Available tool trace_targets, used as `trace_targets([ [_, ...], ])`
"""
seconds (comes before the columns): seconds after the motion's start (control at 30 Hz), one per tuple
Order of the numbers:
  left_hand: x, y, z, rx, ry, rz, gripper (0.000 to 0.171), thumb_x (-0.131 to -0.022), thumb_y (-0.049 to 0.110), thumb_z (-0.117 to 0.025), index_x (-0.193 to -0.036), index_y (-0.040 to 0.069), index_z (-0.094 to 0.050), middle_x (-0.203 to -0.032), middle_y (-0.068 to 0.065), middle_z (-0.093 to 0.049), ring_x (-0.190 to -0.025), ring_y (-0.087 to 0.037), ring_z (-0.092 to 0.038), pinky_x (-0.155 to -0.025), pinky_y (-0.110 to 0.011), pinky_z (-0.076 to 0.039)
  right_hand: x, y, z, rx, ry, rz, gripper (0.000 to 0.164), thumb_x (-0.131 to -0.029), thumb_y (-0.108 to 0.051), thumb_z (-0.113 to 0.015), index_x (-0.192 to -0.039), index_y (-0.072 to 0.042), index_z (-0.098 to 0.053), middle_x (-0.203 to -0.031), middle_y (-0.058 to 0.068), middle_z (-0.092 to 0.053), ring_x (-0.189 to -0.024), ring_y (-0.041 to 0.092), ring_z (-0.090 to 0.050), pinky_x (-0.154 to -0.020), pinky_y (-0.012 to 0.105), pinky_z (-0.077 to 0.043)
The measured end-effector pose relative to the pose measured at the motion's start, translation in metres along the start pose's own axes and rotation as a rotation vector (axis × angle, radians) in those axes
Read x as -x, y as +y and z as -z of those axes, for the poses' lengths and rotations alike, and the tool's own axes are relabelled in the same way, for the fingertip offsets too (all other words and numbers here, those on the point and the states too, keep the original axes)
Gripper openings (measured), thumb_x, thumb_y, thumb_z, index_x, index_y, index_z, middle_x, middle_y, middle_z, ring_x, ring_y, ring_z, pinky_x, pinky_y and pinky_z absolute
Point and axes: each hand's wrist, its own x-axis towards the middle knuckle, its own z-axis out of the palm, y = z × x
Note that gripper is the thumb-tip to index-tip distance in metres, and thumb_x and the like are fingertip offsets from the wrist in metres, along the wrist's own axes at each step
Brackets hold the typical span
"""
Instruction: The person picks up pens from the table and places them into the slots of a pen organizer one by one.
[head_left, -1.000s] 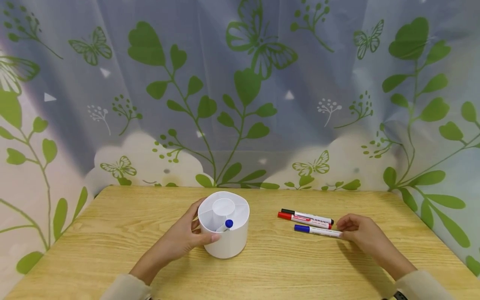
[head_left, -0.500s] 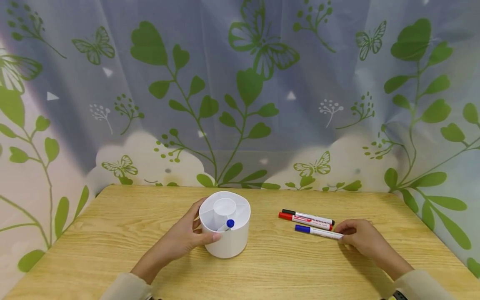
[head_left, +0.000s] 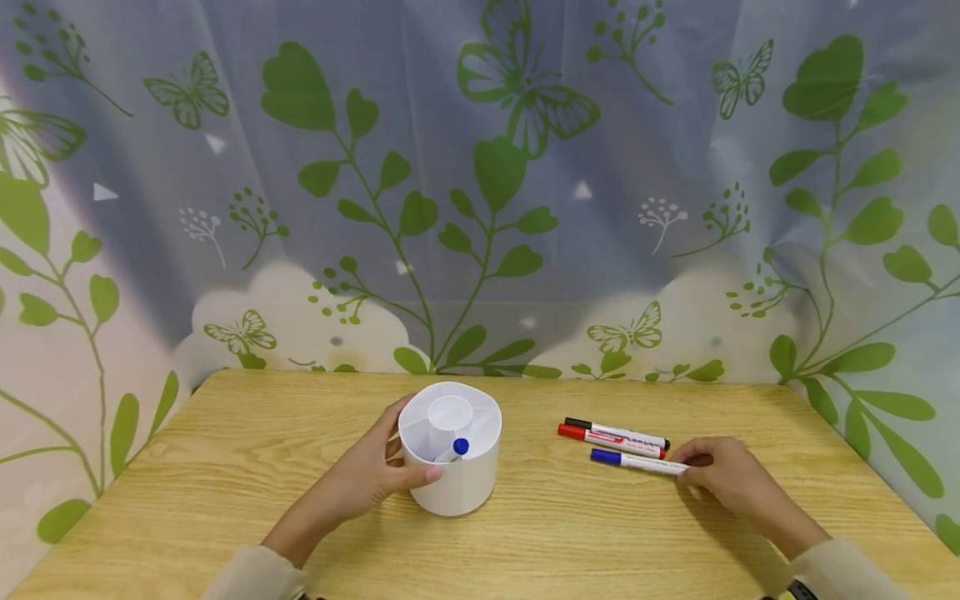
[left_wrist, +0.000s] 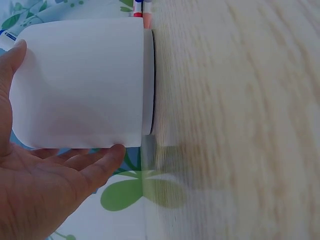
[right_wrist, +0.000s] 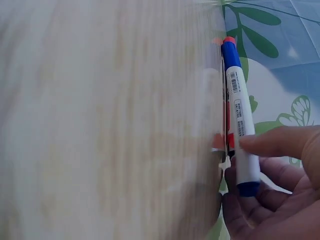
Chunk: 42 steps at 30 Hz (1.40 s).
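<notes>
My left hand (head_left: 367, 471) grips a white round pen holder (head_left: 457, 490) from its left side, thumb on the front wall and fingers round the back. The holder stands upright, with dividers and a round cup in its middle. A blue-capped marker (head_left: 460, 448) leans in its front compartment. With thumb and fingers, my right hand (head_left: 723, 473) pinches the tail end of a blue whiteboard marker (head_left: 637, 462). In the right wrist view this marker (right_wrist: 239, 105) shows its white labelled barrel, thumb on the near side and fingers behind.
Just behind the pinched marker lie a red marker (head_left: 611, 441) and a black marker (head_left: 622, 433), side by side. All rest on a wood-grain table (head_left: 540, 542). A curtain (head_left: 480, 208) with leaves and butterflies hangs along the table's back.
My right hand has moved slightly, its fingers closing on the end of the blue marker. The left hand and pen holder stay in place; the view shifts a little.
</notes>
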Motion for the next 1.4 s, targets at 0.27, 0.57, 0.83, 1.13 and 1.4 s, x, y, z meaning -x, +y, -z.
trace_targets([
  [0.27, -0.001, -0.001, 0.0, -0.001, -0.006, -0.009, 0.102, -0.089, 0.025, -0.087, -0.166, 0.02, -0.02, -0.165, -0.015, -0.037, -0.158, -0.047, -0.026, -0.125, -0.062, -0.03, 0.001, 0.002, 0.003, -0.033, 0.055, 0.017, 0.02, -0.094, -0.008, -0.075, -0.112, 0.001, -0.074, -0.114, 0.014, -0.073, -0.088, 0.013, -0.052, -0.069, 0.025, -0.043],
  [0.57, -0.001, -0.003, -0.004, 0.026, -0.003, -0.019, 0.103, -0.089, 0.022, -0.086, -0.166, 0.017, -0.019, -0.16, -0.017, -0.042, -0.154, -0.044, -0.035, -0.125, -0.059, -0.033, 0.005, -0.003, 0.0, -0.216, 0.078, 0.02, 0.027, -0.097, -0.011, -0.073, -0.119, 0.003, -0.068, -0.109, 0.003, -0.072, -0.087, 0.005, -0.056, -0.073, 0.023, -0.053],
  [0.83, -0.002, -0.005, -0.007, 0.009, 0.011, -0.028, 0.102, -0.088, 0.023, -0.087, -0.166, 0.02, -0.02, -0.157, -0.015, -0.045, -0.153, -0.044, -0.037, -0.122, -0.059, -0.037, 0.006, -0.013, -0.003, -0.406, 0.076, 0.036, 0.031, -0.103, -0.012, -0.067, -0.125, 0.008, -0.063, -0.103, -0.002, -0.073, -0.092, 0.004, -0.07, -0.085, 0.025, -0.062],
  [1.13, -0.002, -0.004, -0.008, 0.01, 0.019, -0.016, 0.103, -0.088, 0.022, -0.087, -0.166, 0.021, -0.02, -0.158, -0.015, -0.045, -0.152, -0.045, -0.038, -0.121, -0.059, -0.039, 0.005, -0.022, -0.005, -0.535, 0.117, 0.056, 0.02, -0.102, -0.011, -0.069, -0.118, -0.001, -0.066, -0.098, -0.008, -0.07, -0.092, 0.006, -0.071, -0.084, 0.027, -0.063],
  [1.4, -0.002, -0.003, -0.008, 0.004, 0.021, -0.01, 0.104, -0.088, 0.023, -0.087, -0.166, 0.02, -0.019, -0.159, -0.016, -0.044, -0.153, -0.046, -0.036, -0.121, -0.058, -0.039, 0.007, -0.035, -0.006, -0.671, 0.108, 0.106, 0.012, -0.102, -0.006, -0.068, -0.113, -0.01, -0.069, -0.097, -0.007, -0.071, -0.089, 0.008, -0.074, -0.083, 0.028, -0.064],
])
